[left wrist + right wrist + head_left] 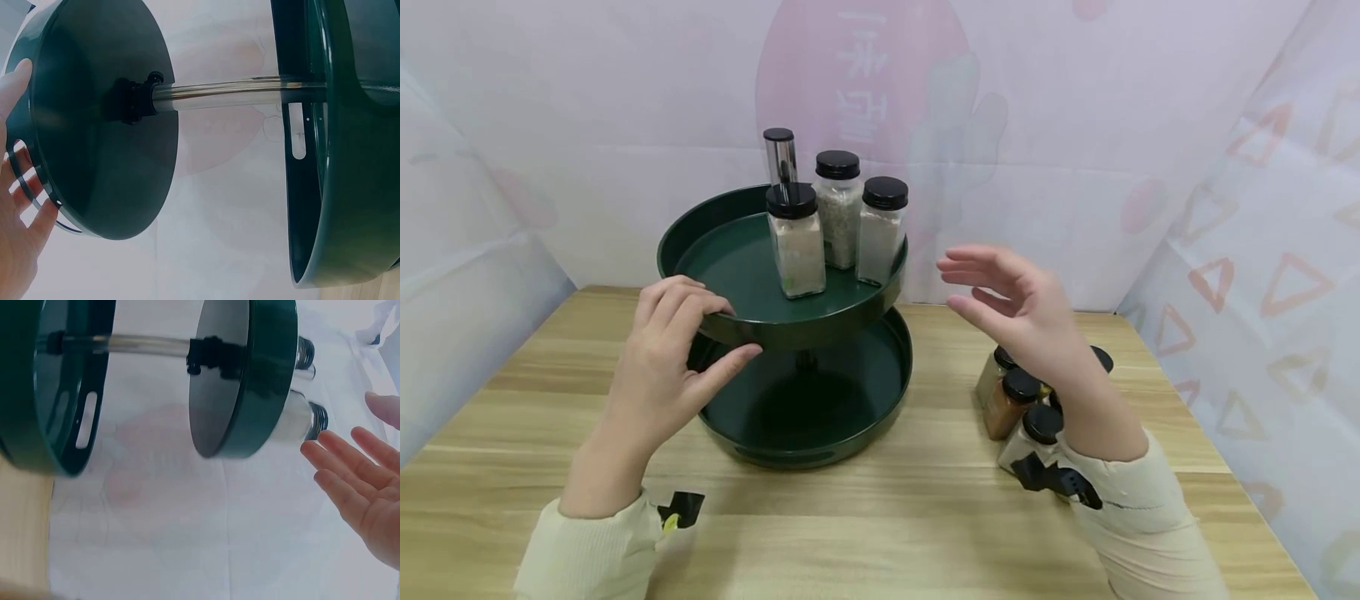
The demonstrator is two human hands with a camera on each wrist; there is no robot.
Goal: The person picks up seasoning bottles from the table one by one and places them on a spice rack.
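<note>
- Three black-lidded glass jars (800,254) stand upright, close together, on the right part of the dark green upper tray (722,258); the one at left is nearest, and the far one holds pale grains.
- The left hand (662,358) grips the near left rim of the upper tray, fingers over the edge and thumb at its outer side.
- The right hand (1011,296) is released, holding nothing, its fingers loosely bent in the air to the right of the jars, apart from them.
- A shiny metal post (782,162) with a black cap rises behind the nearest jar.
- Below the upper tray, the lower tray (797,417) rests on the wooden table (925,533).
- Several more black-lidded jars, among them an orange-brown one (1003,408), cluster at right on the table, partly hidden by the right forearm (1093,408).
</note>
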